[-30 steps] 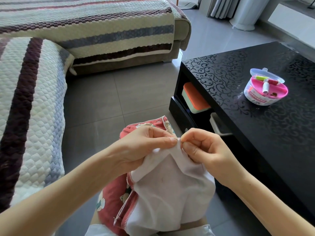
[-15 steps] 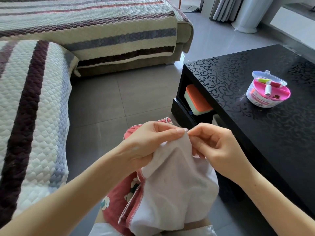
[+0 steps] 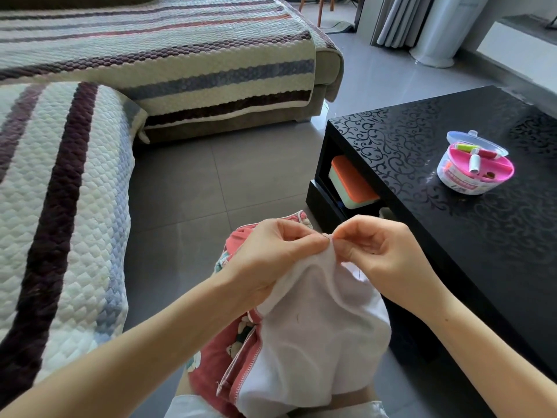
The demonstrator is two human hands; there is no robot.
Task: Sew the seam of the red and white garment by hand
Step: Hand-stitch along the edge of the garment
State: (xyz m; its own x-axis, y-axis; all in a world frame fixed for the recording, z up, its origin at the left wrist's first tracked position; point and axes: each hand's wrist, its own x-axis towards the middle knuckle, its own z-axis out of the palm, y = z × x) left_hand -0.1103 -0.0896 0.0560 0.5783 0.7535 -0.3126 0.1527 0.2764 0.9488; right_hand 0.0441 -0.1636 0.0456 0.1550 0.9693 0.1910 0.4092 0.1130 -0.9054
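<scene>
The red and white garment (image 3: 310, 333) lies bunched on my lap, its white lining facing up and the red flowered side hanging at the left. My left hand (image 3: 271, 251) pinches the raised white fold at its top edge. My right hand (image 3: 373, 251) meets it fingertip to fingertip and pinches the same spot; a thin dark needle tip seems to show between the fingers. A fine thread shows faintly near my right palm.
A round pink and white sewing kit (image 3: 474, 164) with thread spools stands open on the black patterned coffee table (image 3: 452, 236) at the right. An orange-lidded box (image 3: 351, 184) sits on the table's shelf. A striped quilted sofa (image 3: 75, 176) fills the left and back; grey floor tiles (image 3: 196, 191) lie between.
Both hands stay pinched together on the white fold. My right fingers have shifted slightly at the seam, and the view has tilted a little upward.
</scene>
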